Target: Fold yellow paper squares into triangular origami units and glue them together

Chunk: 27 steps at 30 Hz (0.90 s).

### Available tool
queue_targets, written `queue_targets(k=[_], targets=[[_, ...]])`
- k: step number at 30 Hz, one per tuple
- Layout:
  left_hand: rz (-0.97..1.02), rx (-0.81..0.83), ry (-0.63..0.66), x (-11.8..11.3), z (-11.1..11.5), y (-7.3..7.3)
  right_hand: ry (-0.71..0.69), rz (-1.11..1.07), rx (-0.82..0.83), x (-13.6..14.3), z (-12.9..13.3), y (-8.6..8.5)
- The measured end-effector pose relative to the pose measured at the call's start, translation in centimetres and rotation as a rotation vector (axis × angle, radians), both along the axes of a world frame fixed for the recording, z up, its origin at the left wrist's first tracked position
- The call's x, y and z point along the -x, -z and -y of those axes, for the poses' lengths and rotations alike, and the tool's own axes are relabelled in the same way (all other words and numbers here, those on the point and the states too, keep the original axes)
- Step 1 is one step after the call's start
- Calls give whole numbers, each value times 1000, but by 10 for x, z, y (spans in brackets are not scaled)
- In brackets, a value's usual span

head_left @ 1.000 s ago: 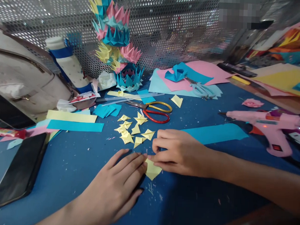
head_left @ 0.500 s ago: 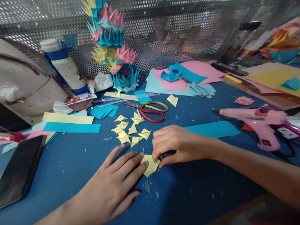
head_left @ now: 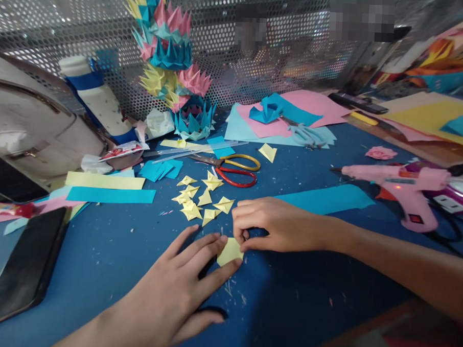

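Observation:
A small yellow piece of paper (head_left: 229, 253) lies on the blue table, partly under my fingers. My left hand (head_left: 184, 274) is spread out flat, its index and middle fingertips pressing on the paper's left and lower edges. Curled over the upper right edge, my right hand (head_left: 263, 222) has thumb and fingers closed on the paper there. Just beyond both hands sits a loose group of folded yellow paper pieces (head_left: 191, 209), with one more folded yellow piece (head_left: 268, 152) lying farther back.
Red-and-yellow-handled scissors (head_left: 237, 169) lie behind the folded pieces. A pink glue gun (head_left: 414, 202) rests at right, near a blue paper strip (head_left: 322, 198). At left are a phone (head_left: 24, 267), paper strips (head_left: 111, 195) and a bottle (head_left: 96, 98). Folded-paper rings (head_left: 194, 118) stand at the back.
My left index and middle fingers have spread wider, one sliding right along the paper's lower edge. The paper's pointed lower corner no longer shows. My right hand has shifted slightly.

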<state>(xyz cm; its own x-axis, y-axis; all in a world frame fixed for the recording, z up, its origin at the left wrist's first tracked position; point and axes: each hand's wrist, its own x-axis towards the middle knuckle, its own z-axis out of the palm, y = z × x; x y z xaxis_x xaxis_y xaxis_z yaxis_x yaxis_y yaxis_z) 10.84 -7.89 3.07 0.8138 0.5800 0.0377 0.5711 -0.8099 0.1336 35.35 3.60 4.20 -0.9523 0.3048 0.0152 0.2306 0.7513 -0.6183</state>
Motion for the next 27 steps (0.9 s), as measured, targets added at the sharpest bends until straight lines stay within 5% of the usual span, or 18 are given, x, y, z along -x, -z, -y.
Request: queue_targets(k=[27], targets=[[41,-66,-41,-6,2,0,-79,-1,-232,-4,-1,-4]])
